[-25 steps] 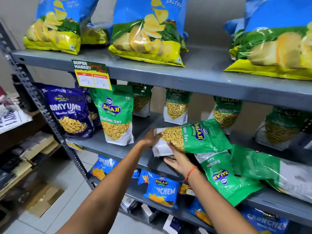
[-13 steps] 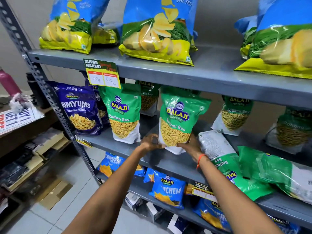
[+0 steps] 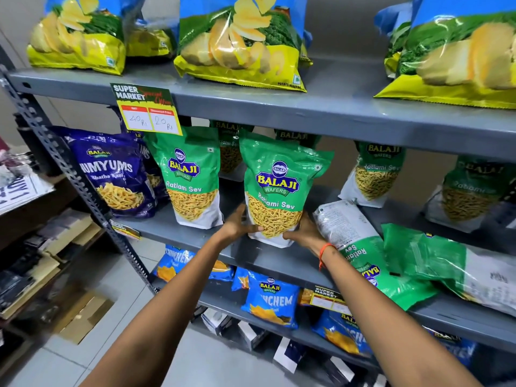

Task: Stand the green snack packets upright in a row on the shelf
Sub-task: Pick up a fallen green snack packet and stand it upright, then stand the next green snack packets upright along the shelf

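A green Ratlami Sev packet (image 3: 275, 188) stands upright near the front of the grey middle shelf (image 3: 245, 256). My left hand (image 3: 237, 226) grips its lower left edge and my right hand (image 3: 303, 233) its lower right corner. To its left another green packet (image 3: 190, 177) stands upright by itself. Right of my hands two green packets lie flat: one upside down (image 3: 363, 255) and one turned sideways (image 3: 446, 261). Several more green packets (image 3: 377, 174) stand at the back of the shelf.
A purple Humyums bag (image 3: 111, 174) stands at the shelf's left end. A price tag (image 3: 146, 110) hangs from the upper shelf, which holds large blue-and-yellow chip bags (image 3: 240, 43). Blue packets (image 3: 272, 301) fill the lower shelf. A perforated metal upright (image 3: 69, 174) borders the left.
The green packet lay sideways in my hands one second ago; both hands turned it upright and now hold its base on the shelf beside the standing packet.
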{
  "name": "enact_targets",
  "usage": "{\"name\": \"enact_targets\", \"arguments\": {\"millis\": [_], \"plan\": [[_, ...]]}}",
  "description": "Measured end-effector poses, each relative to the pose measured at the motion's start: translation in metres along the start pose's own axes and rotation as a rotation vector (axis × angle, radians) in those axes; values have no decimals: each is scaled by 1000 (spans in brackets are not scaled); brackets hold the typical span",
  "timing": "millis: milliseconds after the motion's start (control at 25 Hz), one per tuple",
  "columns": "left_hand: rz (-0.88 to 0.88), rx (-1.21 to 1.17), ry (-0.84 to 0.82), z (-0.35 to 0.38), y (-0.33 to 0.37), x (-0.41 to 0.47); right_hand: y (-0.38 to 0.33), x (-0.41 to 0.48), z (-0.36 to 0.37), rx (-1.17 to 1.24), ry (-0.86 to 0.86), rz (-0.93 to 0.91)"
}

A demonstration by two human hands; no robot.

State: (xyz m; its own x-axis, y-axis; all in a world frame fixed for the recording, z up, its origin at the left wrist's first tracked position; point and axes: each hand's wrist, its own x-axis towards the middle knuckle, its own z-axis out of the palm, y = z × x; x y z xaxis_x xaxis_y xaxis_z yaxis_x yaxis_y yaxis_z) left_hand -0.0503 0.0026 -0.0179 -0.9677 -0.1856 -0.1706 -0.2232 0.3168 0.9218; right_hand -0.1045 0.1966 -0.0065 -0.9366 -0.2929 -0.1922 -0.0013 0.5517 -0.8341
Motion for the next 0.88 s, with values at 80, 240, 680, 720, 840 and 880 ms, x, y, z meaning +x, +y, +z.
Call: {"name": "enact_targets", "arguments": {"millis": [80,240,680,720,840,880], "plan": [[23,-1,9,-1,-4,-14,1,-5,5,-24,-29,2],[-6,119,161,5,-2,-28,2,-6,5,-71,-18,-1],[431,460,-101,131,43,-47,41,-27,-89,-464,384,-132],[482,603,-124,144,44,-43,52,-26,-99,-467,357,-63],[668,858,-118,174,42,-33,71,-34,-121,-461,244,125],[698,904,-128,181,39,-32,79,-34,-127,-430,208,170]]}}
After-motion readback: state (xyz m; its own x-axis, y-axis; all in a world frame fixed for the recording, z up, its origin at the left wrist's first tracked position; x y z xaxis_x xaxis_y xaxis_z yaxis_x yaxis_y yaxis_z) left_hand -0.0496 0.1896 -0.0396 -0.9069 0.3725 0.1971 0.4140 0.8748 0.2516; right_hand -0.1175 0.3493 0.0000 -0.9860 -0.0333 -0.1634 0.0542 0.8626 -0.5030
